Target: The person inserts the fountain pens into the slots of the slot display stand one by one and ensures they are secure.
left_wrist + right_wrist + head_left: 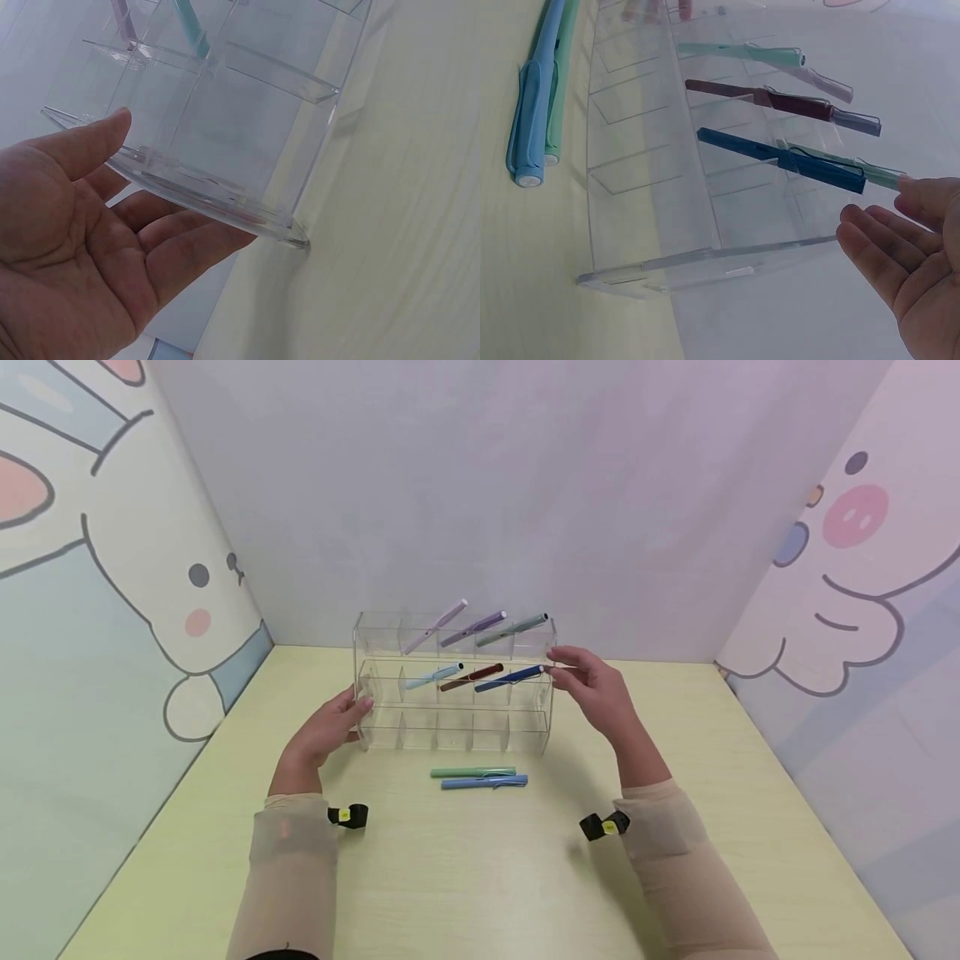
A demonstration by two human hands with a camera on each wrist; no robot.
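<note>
A clear three-tier pen rack (454, 718) stands on the table, with pens leaning in its top and middle tiers. My left hand (330, 727) grips its left side panel, thumb (112, 139) on one face and fingers (191, 240) on the other. My right hand (596, 689) is at the rack's right side, fingers fairly straight and holding nothing; whether they touch the panel I cannot tell. Nearest to it is a dark blue pen (780, 159) in the middle tier, beside a dark red pen (471, 677) and a light blue pen (433, 677).
The top tier holds a lilac pen (437, 627), a purple pen (474, 629) and a grey-green pen (513, 630). On the table (450, 877) before the rack lie a green pen (472, 772) and a blue pen (483, 782), side by side. A wall (480, 485) rises behind.
</note>
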